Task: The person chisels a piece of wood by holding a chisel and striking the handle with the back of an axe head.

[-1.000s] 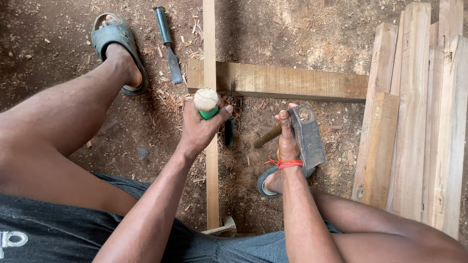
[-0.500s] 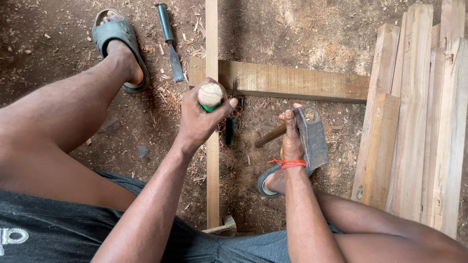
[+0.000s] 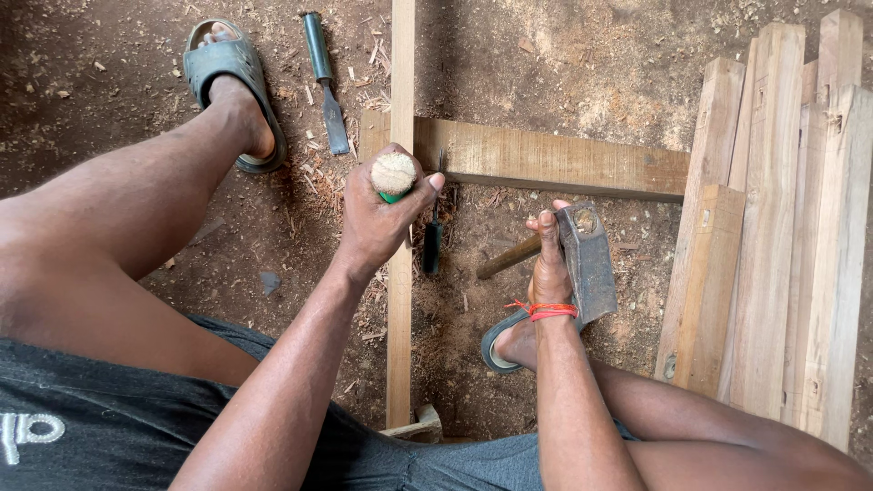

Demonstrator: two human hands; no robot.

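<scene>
My left hand (image 3: 371, 223) is shut around a chisel with a green handle and a frayed wooden top (image 3: 394, 173), held upright over a long narrow wooden strip (image 3: 398, 345) that runs away from me. The strip crosses a wider plank (image 3: 555, 159) lying on the dirt. My right hand (image 3: 548, 268), with a red thread at the wrist, grips a hammer just below its grey metal head (image 3: 589, 264). The hammer's wooden handle (image 3: 505, 259) points left, and the head hangs low to the right of the chisel.
A second chisel (image 3: 325, 86) lies on the dirt near my left foot in a grey sandal (image 3: 232, 82). A small dark tool (image 3: 432, 245) lies beside the strip. Stacked wooden planks (image 3: 773, 227) fill the right side. Wood chips litter the ground.
My left hand and the chisel have crept slightly farther along the strip. The hammer has shifted a little to the right and stays low.
</scene>
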